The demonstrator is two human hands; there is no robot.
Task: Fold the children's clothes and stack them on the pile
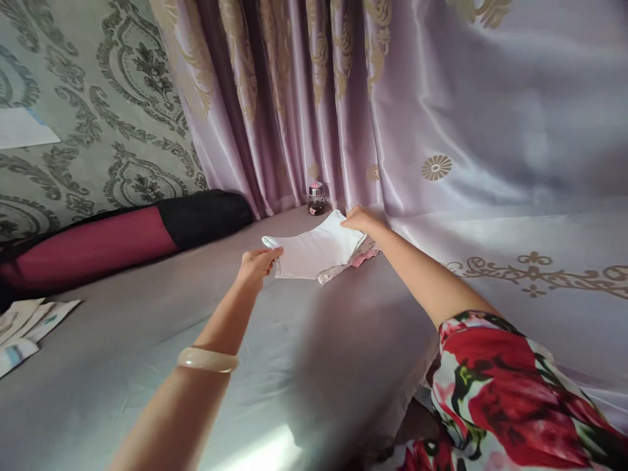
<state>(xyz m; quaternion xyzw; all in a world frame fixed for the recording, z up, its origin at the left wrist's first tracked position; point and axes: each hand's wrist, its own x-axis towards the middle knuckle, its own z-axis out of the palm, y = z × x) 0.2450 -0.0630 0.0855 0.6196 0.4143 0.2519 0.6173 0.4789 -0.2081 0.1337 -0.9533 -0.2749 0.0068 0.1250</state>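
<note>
A small white folded cloth [314, 252], perhaps a garment, is stretched between my two hands over the far part of the bed. My left hand [258, 265] pinches its left corner, thumb on top. At the upper right corner, my right hand [360, 221] grips the cloth with closed fingers. Under its right side, pink and patterned fabric [366, 254] peeks out on the sheet. How many pieces lie there is hidden by the white cloth.
A small jar with a pink and silver lid [316, 199] stands behind the cloth, near the purple curtain [294, 118]. A long black and maroon bolster [112, 235] lies along the wall at left. Folded light cloths [29, 327] rest at the left edge of the grey bed sheet [147, 314].
</note>
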